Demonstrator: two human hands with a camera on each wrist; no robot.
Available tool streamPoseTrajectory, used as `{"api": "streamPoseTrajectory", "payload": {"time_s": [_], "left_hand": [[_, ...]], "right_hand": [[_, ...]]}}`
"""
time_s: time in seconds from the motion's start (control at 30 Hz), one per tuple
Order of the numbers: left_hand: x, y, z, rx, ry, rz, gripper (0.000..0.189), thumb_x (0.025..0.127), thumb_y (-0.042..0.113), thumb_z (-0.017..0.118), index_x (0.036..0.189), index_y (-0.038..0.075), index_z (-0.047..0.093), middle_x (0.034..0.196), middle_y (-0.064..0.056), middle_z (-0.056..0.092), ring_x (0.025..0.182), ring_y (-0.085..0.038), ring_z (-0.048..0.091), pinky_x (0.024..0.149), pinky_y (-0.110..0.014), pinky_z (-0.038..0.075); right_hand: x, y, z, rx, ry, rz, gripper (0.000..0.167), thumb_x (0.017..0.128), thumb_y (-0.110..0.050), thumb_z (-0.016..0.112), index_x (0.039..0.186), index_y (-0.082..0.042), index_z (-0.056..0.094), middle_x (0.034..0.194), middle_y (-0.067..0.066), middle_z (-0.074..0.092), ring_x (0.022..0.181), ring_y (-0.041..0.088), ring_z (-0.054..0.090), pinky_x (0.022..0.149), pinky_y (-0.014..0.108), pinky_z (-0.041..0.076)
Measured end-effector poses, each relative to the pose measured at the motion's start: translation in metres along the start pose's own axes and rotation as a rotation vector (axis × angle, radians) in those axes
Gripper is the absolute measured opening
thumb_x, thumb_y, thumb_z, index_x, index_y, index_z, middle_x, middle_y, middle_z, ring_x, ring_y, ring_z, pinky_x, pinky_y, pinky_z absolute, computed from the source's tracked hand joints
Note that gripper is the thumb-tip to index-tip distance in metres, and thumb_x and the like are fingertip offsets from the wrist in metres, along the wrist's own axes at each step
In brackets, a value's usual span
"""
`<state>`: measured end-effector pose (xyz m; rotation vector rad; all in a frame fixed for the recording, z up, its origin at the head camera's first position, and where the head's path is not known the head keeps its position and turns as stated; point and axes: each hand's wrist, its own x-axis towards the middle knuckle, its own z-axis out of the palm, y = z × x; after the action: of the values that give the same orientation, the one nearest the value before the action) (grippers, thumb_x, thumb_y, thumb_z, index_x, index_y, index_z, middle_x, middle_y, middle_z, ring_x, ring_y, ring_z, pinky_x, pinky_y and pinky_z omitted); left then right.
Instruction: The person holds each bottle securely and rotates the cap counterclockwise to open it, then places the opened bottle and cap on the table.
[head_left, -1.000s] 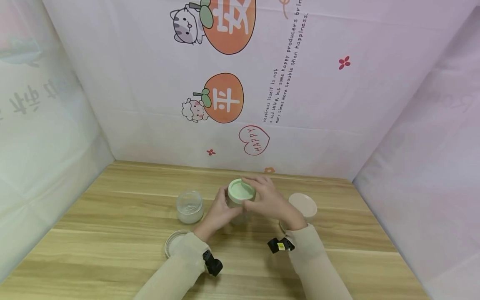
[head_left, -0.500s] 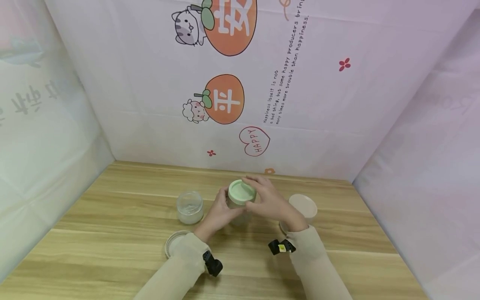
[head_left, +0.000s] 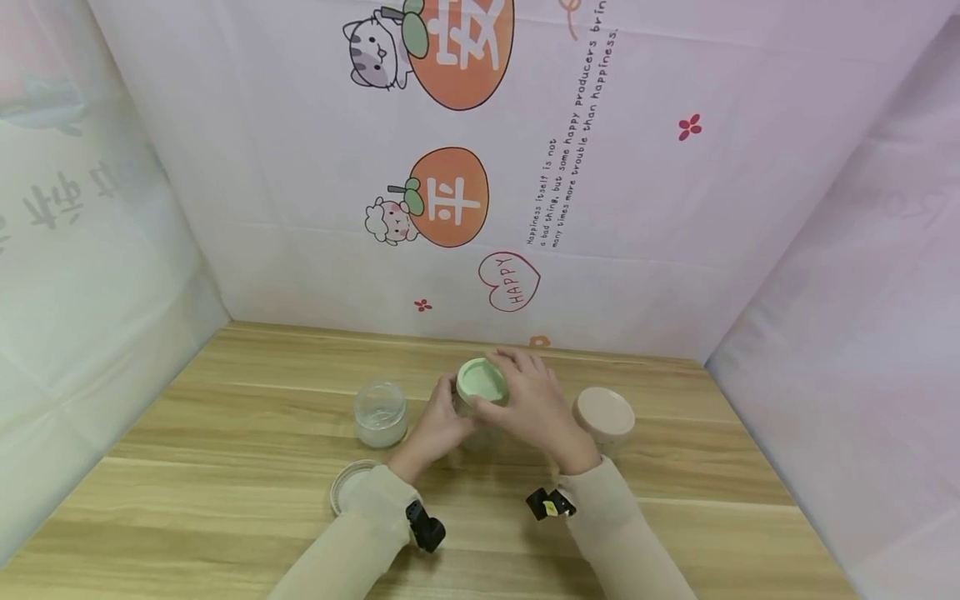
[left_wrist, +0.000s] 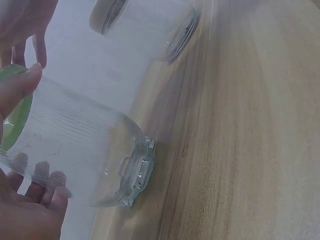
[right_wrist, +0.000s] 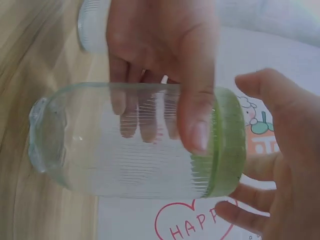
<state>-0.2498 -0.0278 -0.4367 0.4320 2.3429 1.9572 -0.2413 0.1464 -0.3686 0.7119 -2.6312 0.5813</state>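
A clear glass jar with a green lid [head_left: 480, 379] is tilted between the two hands. My left hand [head_left: 437, 427] grips the jar's body; in the right wrist view its fingers show through the glass jar [right_wrist: 135, 150], with the thumb by the lid's edge. The right hand [head_left: 528, 404] curves around the green lid from the right. Seen from the right wrist, its thumb [right_wrist: 260, 82] stands slightly off the lid while the other fingers pass behind it. The jar's embossed base [left_wrist: 137, 172] points down toward the tabletop.
To the left stands an open glass jar [head_left: 380, 417]. A pale lid [head_left: 347, 487] lies beside the left sleeve, partly covered by it. On the right is a jar with a beige lid [head_left: 604, 412]. A printed cloth [head_left: 600, 292] hangs behind the wooden table [head_left: 225, 467].
My right hand has turned on the lid, its thumb shifting left and its wrist swinging inward. More of the beige-lidded jar is uncovered. The left hand and the held jar stay in place.
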Motion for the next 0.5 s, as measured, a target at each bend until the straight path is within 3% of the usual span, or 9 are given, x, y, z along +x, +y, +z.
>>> {"api": "streamPoseTrajectory", "payload": {"time_s": [0.2, 0.33, 0.5], "left_hand": [[0.001, 0.000, 0.001, -0.026, 0.017, 0.027, 0.083, 0.087, 0.026, 0.081, 0.147, 0.001, 0.029, 0.146, -0.019, 0.035, 0.137, -0.034, 0.035, 0.113, -0.060, 0.026], [0.000, 0.002, 0.002, -0.039, 0.019, 0.020, 0.083, 0.087, 0.023, 0.080, 0.148, 0.000, 0.028, 0.149, -0.020, 0.033, 0.140, -0.036, 0.032, 0.114, -0.060, 0.025], [-0.013, 0.028, -0.001, -0.054, 0.011, 0.005, 0.080, 0.088, 0.015, 0.079, 0.146, -0.006, 0.029, 0.148, -0.025, 0.033, 0.140, -0.041, 0.031, 0.114, -0.060, 0.024]], "right_hand": [[0.000, -0.005, 0.004, -0.124, 0.066, 0.050, 0.072, 0.085, -0.068, 0.065, 0.133, -0.014, 0.063, 0.125, 0.014, 0.057, 0.111, 0.031, 0.053, 0.083, 0.047, 0.043], [0.000, -0.006, 0.005, -0.166, 0.077, 0.068, 0.076, 0.084, -0.071, 0.064, 0.133, -0.012, 0.063, 0.118, 0.014, 0.056, 0.104, 0.030, 0.052, 0.081, 0.046, 0.043], [-0.001, -0.007, 0.005, -0.192, 0.077, 0.077, 0.078, 0.084, -0.073, 0.063, 0.132, -0.011, 0.064, 0.113, 0.014, 0.055, 0.100, 0.029, 0.052, 0.080, 0.046, 0.044]]}}
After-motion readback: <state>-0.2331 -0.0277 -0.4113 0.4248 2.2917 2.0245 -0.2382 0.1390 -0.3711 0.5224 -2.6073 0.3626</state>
